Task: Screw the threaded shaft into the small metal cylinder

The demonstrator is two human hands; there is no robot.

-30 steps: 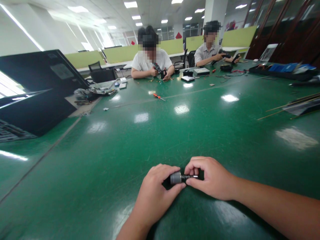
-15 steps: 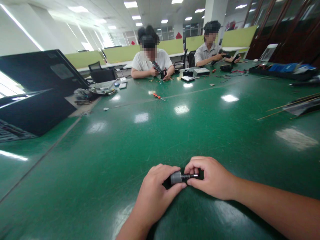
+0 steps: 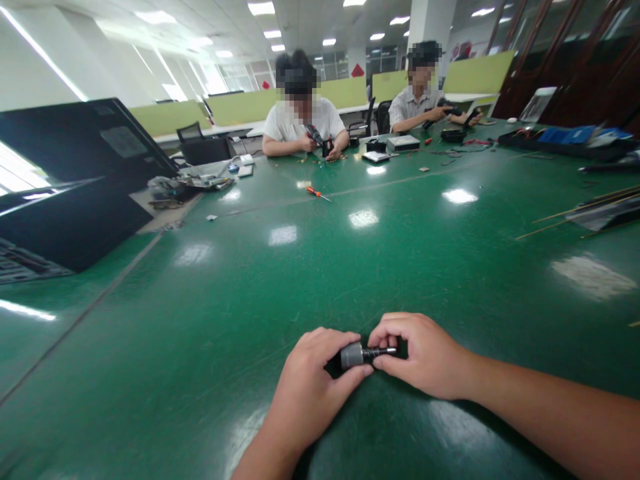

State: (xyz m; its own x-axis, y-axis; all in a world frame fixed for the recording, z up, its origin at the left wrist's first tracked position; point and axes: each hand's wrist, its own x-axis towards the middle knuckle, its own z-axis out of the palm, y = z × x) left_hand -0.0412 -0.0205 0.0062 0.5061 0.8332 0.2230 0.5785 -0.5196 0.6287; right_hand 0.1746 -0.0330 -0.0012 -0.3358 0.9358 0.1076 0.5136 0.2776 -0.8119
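A small cylindrical part lies sideways between my hands, low in the head view. Its thick body is grey, and a slimmer black ribbed shaft runs right from it to a bright metal tip. My left hand wraps its thumb and fingers about the grey body, hiding the body's left end. On the other side, my right hand has its thumb and bent fingers closed around the black shaft. The metal tip points into the curve of that palm. Both hands are low over the green tabletop.
An orange-handled screwdriver lies farther back. Left stands a large dark panelled case, with scrap parts beside it. Thin rods and a tool tray lie right. Two people work across the table with power tools.
My hands and the cylindrical part stay almost in place. The person opposite has lowered their head slightly.
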